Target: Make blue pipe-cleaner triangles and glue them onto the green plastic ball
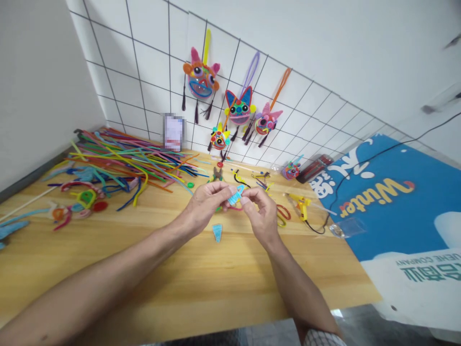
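Observation:
Between both hands, above the wooden table, is a light blue bent pipe cleaner piece point(236, 195), its rows folded close together with a loop at the upper right. My left hand point(211, 199) pinches its left side between thumb and fingers. From the right, the thumb and forefinger of my right hand point(260, 211) close on its other edge. Just below them a flat blue wedge-shaped piece point(217, 232) lies on the table. Behind my fingers some green and pink bits show, partly hidden. Pliers point(217, 175) lie a little beyond my left hand.
A heap of coloured pipe cleaners point(133, 156) covers the table's point(173, 283) back left. Right of my hands lie scissors point(284, 214) and a yellow glue gun point(302, 204) with a black cord. Several decorated masks point(200, 79) hang on the wall grid. A phone point(173, 132) leans there.

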Tool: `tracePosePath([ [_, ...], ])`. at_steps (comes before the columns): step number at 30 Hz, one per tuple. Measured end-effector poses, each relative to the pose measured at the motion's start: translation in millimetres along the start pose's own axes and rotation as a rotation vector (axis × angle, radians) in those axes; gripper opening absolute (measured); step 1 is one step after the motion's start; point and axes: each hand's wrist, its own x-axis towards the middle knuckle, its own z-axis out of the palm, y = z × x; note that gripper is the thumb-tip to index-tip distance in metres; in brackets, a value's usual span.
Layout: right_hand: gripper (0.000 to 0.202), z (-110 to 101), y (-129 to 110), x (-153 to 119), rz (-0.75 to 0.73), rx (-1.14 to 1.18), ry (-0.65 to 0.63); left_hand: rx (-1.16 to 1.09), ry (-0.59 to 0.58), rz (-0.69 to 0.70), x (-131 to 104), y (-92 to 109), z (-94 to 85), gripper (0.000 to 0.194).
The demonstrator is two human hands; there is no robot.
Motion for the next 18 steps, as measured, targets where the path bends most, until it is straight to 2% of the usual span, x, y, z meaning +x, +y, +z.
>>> tracePosePath([
  [4, 0.018, 1.2, 0.1, 1.2, 0.067, 0.034, -0.035, 0.039, 0.001, 0.021, 0.8, -0.9, -0.7, 0.034],
  [8, 0.019, 1.0, 2.1, 1.6, 0.122, 0.085, -0.032, 0.033, -0.06, -0.007, 0.2, -0.7, -0.3, 0.03],
  [11, 0.017, 1.1, 2.4, 1.3, 0.118, 0.08, 0.007, 0.015, -0.098, -0.034, -1.2, 0.8, 0.5, 0.033],
  [18, 0.014, 4.1, 2.2, 0.1, 0.037, -0.049, 0.025, 0.144, -0.038, -0.019, 0.3, 0.1, -0.8, 0.034],
])
